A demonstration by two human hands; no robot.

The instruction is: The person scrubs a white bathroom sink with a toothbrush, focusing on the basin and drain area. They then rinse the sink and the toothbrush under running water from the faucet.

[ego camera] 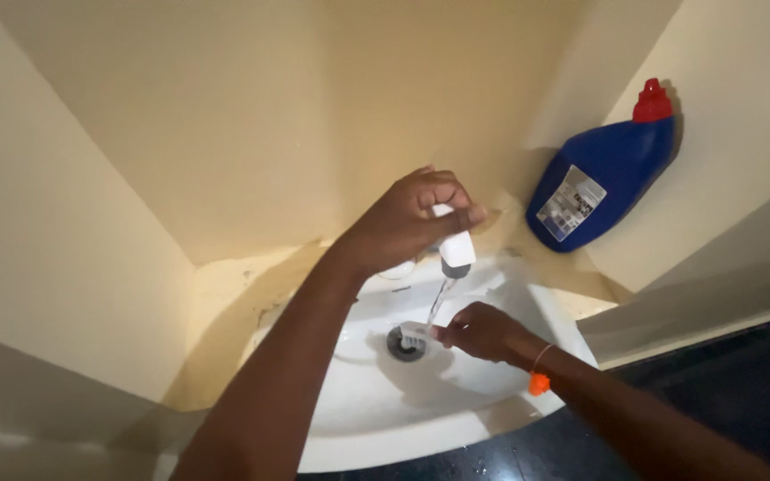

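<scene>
My left hand (412, 218) is closed around the top of a white tap (456, 251) at the back of a white corner washbasin (358, 419). A thin stream of water (438, 298) falls from the tap's spout. My right hand (483, 331) holds a small brush with white bristles (413, 335) under the stream, just above the drain (403, 346). An orange band (538, 381) sits on my right wrist.
A blue bottle with a red cap (603, 178) leans on the ledge in the right corner behind the basin. Cream walls close in on the left and back. A dark floor (741, 383) lies at the lower right.
</scene>
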